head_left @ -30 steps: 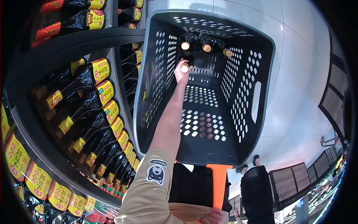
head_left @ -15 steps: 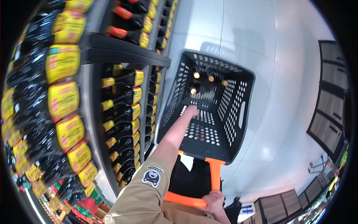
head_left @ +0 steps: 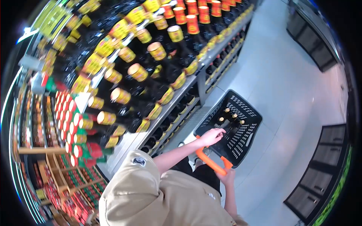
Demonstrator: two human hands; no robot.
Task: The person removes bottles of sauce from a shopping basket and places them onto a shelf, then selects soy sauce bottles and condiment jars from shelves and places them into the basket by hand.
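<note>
The fingers of my left hand [head_left: 212, 137] are loosely stretched with a slight curl, and I see nothing pinched between them. They point across the near left corner of the black basket [head_left: 258, 116]; whether they touch its rim I cannot tell. My right hand [head_left: 228, 177] is wrapped round the right end of the orange handle [head_left: 209, 161], fingers pressed in on it.

The handle lies just on my side of the basket's near edge, its long axis running roughly along that edge. Its left end is right beside my left wrist, so each end has a hand at it or close by, but only the right one clearly grips.

Beyond my left fingertips, toward the basket's far edge, are four bottles [head_left: 235, 115]. Their pale caps face up at me, so I judge them upright, long axes running down into the basket. Three line up near the far wall; the fourth sits nearer me, toward the left wall. My left hand is the nearer one to them, though apart from them.

Past the basket's left edge stands the shelf [head_left: 201, 87], carrying rows of yellow-capped bottles [head_left: 137, 72].
</note>
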